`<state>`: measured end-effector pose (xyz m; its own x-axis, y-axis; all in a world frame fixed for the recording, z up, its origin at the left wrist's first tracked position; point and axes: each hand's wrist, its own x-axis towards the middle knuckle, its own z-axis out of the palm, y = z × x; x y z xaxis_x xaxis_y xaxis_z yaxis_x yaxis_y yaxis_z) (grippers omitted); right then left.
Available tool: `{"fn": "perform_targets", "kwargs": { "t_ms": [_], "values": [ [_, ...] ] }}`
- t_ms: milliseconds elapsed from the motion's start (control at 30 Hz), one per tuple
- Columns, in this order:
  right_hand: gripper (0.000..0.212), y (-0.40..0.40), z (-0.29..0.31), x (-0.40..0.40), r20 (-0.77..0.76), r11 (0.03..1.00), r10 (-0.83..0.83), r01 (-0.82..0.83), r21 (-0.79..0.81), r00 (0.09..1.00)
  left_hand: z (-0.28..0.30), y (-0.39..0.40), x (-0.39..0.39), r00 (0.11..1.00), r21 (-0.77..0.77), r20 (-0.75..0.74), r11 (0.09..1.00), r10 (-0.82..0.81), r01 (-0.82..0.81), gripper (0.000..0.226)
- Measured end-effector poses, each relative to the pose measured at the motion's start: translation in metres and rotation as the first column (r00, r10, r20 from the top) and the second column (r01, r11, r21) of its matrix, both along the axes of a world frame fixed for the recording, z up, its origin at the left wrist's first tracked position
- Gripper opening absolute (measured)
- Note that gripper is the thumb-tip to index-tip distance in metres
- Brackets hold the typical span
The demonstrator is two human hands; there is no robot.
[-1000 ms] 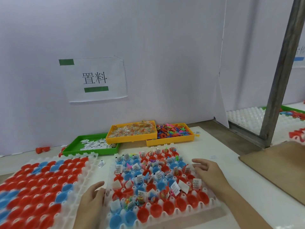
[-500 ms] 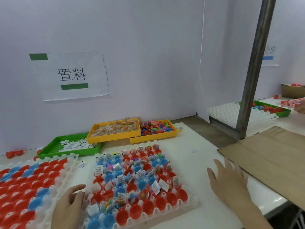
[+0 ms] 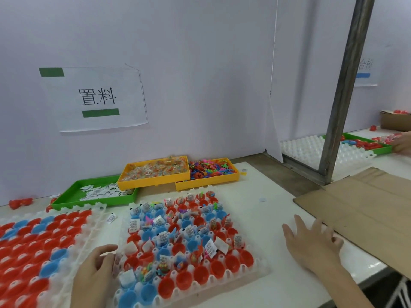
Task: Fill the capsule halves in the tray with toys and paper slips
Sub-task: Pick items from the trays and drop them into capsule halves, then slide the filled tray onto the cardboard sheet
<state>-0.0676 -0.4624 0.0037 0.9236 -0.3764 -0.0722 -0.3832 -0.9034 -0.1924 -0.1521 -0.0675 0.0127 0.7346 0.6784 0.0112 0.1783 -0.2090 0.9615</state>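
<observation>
left hand (image 3: 97, 270) covers tray (image 3: 255, 271) edge; wrist cropped

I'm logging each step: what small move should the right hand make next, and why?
Probably reach the right hand, now open near the cardboard sheet, to the yellow toy bin for a toy: red capsule halves in the tray's near rows look empty, and the left hand steadies its edge.
</observation>
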Motion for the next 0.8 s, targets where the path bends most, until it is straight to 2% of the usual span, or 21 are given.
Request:
{"fn": "perform_targets", "kwargs": {
  "t_ms": [200,400,500,667,733,800],
  "values": [
    [0.058,0.002,0.005,0.001,0.057,0.995,0.048,-0.043,-0.090,0.997,0.000,-0.002,0.000,1.000,0.028,-0.008,1.000,0.008,-0.008,0.026],
    [0.056,-0.005,0.003,-0.003,0.081,1.000,0.007,-0.005,-0.029,0.997,0.003,-0.004,-0.001,1.000,0.030,-0.006,1.000,0.000,0.000,0.024],
    [0.057,-0.002,0.002,-0.005,0.064,0.998,0.019,-0.015,-0.065,0.998,0.003,-0.004,-0.002,1.000,0.032,0.001,0.999,-0.003,0.003,0.024],
    [0.054,0.022,0.011,-0.010,0.107,0.981,0.171,-0.179,0.072,0.979,0.003,-0.003,-0.002,1.000,0.037,0.001,0.999,-0.011,0.011,0.024],
    [0.048,0.032,0.011,-0.014,0.166,0.945,0.256,-0.282,0.163,0.952,0.003,-0.002,-0.003,1.000,0.052,-0.012,0.999,-0.011,0.012,0.025],
    [0.040,0.033,0.013,-0.018,0.216,0.920,0.271,-0.318,0.229,0.938,0.002,-0.002,-0.003,1.000,0.058,-0.019,0.998,-0.004,0.005,0.026]
  ]
}}
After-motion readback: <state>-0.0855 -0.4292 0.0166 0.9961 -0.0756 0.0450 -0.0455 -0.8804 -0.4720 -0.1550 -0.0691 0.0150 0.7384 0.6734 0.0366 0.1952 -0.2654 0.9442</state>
